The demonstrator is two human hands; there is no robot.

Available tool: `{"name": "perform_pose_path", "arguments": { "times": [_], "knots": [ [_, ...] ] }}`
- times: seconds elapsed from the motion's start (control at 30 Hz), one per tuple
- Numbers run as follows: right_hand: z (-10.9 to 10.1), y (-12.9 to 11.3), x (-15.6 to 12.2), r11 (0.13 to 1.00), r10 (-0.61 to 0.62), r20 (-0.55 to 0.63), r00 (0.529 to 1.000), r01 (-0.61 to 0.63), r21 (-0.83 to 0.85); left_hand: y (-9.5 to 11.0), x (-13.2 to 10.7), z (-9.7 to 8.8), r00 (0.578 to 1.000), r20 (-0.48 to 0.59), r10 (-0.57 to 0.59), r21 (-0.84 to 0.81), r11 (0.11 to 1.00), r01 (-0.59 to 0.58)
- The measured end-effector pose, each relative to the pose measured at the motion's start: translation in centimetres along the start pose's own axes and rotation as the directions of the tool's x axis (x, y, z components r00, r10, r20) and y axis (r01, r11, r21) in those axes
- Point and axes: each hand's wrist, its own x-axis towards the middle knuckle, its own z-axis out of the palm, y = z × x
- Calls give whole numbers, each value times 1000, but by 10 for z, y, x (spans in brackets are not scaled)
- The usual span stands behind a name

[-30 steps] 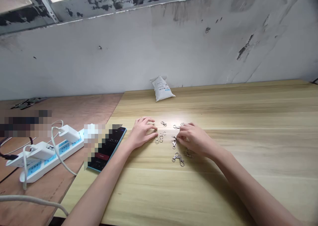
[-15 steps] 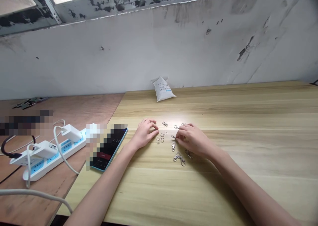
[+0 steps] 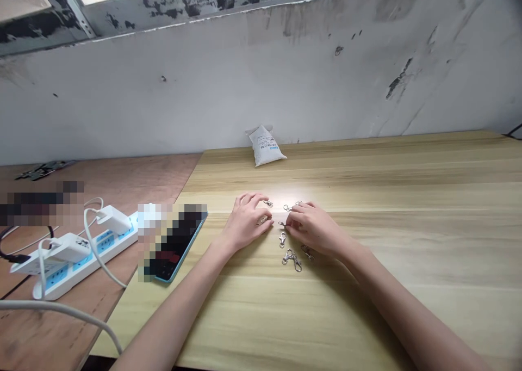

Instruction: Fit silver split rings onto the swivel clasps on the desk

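Small metal lobster clasps (image 3: 292, 259) and split rings lie scattered on a light wooden table (image 3: 367, 240). My left hand (image 3: 248, 222) lies over the cluster of rings, fingers curled down onto them; one ring (image 3: 263, 219) shows at its fingertips. My right hand (image 3: 313, 227) rests beside it, thumb and forefinger pinched on a small clasp (image 3: 282, 224). Another clasp (image 3: 282, 239) lies just below the pinch, and more clasps (image 3: 290, 206) sit beyond my fingers.
A white pouch (image 3: 265, 145) leans against the stained wall at the back. A phone (image 3: 176, 242) lies at the table's left edge. On the neighbouring brown table (image 3: 122, 180) a white power strip (image 3: 73, 251) holds chargers and cables.
My left hand has slid right, onto the rings, covering most of them. My right hand has stayed in place, pinching the clasp.
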Motion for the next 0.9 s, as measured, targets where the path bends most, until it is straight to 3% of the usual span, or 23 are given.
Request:
{"name": "perform_pose_path", "arguments": {
  "times": [0.17,0.33,0.63,0.9],
  "knots": [
    [-1,-1,1,1000,1,9,1000,-1,0,0,3,7,999,-17,-43,46,998,43],
    [-1,-1,2,1000,1,7,1000,-1,10,-3,3,8,999,-37,38,129,991,-33],
    [-1,-2,1,1000,16,9,1000,-17,26,-10,-2,3,996,-47,-73,-21,997,72],
    [-3,-6,2,999,19,22,1000,-19,35,-7,3,4,996,-9,-83,28,996,84]
  ]
}}
